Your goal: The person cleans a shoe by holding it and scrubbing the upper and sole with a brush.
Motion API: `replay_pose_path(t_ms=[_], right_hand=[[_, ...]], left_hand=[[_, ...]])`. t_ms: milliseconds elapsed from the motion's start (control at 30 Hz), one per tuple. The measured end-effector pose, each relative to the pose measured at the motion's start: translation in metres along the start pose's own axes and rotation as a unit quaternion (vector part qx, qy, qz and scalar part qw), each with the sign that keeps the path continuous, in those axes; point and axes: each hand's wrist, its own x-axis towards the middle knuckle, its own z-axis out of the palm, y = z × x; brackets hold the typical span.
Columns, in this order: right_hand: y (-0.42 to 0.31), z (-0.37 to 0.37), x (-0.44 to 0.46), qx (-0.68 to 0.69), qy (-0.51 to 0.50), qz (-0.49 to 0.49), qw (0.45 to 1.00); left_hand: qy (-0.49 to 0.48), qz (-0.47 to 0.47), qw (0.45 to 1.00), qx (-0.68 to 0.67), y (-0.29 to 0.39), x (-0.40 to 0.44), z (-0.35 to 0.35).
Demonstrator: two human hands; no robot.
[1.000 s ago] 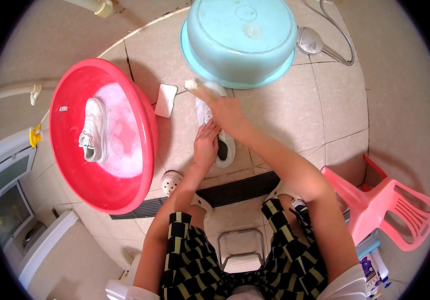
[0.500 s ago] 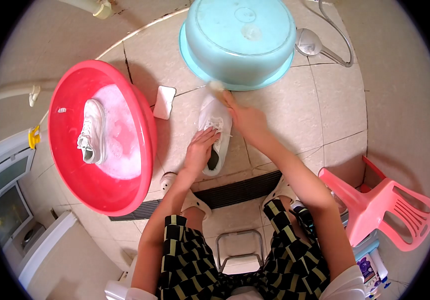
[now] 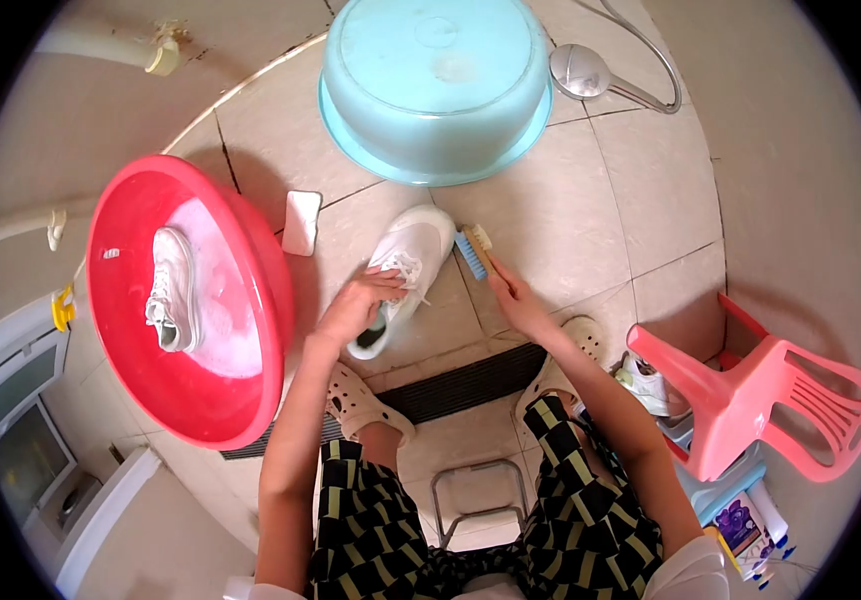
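Observation:
A white lace-up sneaker rests on the tiled floor in front of me, its toe pointing away and slightly right. My left hand grips it at the tongue and laces, near the ankle opening. In my right hand is a scrub brush with blue bristles, held by its wooden handle. The brush head is just right of the sneaker's toe, with its bristles facing the shoe. A second white sneaker lies in the tilted red basin, beside foamy water.
An upturned light-blue tub stands beyond the sneaker. A white rectangular piece lies near the red basin. At upper right is a shower head with its hose. A pink plastic chair and another shoe are at right.
The brush has moved from over the sneaker's toe to its right side. The sneaker has turned, its heel now further left. My left hand still holds it, and the camera view has shifted slightly.

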Motion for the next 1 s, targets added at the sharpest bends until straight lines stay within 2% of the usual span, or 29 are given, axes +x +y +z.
replay_pose_path(t_ms=[67,100,167,300,367,567,700,767,1000], right_hand=[[-0.001,-0.003,-0.010,0.127,-0.001,0.069,0.989],[0.001,-0.002,-0.011,0.129,0.004,0.071,0.989],[0.006,0.000,-0.009,0.081,0.037,0.003,0.996],[-0.010,0.003,-0.007,0.064,0.041,-0.015,0.997],[-0.014,0.005,-0.009,0.074,0.029,-0.013,0.997],[0.000,0.016,-0.031,0.096,0.049,-0.044,0.993],[-0.005,0.020,-0.022,0.104,0.060,-0.029,0.992],[-0.018,0.019,-0.005,0.096,0.069,-0.066,0.991],[-0.024,0.002,0.031,0.033,0.025,-0.099,0.994]], left_hand=[[0.003,0.000,1.000,-0.016,-0.002,0.002,-0.001],[0.002,-0.029,1.000,-0.007,0.002,0.002,-0.004],[0.032,-0.080,0.996,-0.008,0.021,0.006,-0.010],[0.083,-0.108,0.991,-0.008,0.038,0.012,0.003],[0.145,-0.071,0.975,0.151,0.053,0.019,0.007],[0.073,-0.130,0.950,0.275,0.043,0.028,0.029],[0.043,-0.126,0.948,0.290,0.036,0.030,0.028],[0.024,-0.118,0.950,0.288,0.037,0.030,0.026],[0.022,-0.132,0.950,0.282,0.035,0.030,0.029]])
